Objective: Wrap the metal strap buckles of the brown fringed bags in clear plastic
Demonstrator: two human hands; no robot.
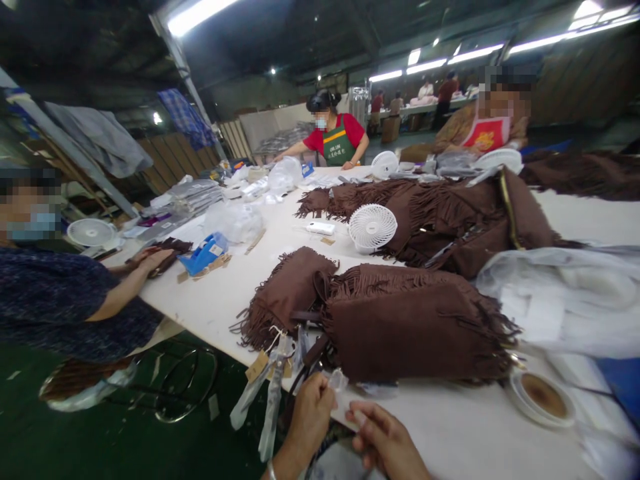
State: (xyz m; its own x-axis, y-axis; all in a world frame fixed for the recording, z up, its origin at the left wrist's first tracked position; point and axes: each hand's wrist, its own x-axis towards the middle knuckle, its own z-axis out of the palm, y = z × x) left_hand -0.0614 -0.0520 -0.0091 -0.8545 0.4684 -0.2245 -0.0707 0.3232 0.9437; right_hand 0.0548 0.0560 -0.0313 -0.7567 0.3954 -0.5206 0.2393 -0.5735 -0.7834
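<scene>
Clear wrap [338,381] | in left hand [311,410] | right hand [384,439] beside | fringed bag [410,323] behind

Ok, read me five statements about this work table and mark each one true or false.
1. The fringed bag just beyond the left hand and right hand is brown. True.
2. A small white fan stands on the table beyond that bag. True.
3. The tape roll lies to the left of both hands. False: it lies to their right, near the table edge.
4. The co-worker at the far end wears a blue apron. False: the apron is green, over a red top.
5. The left hand has its grip on a clear plastic piece. True.
</scene>
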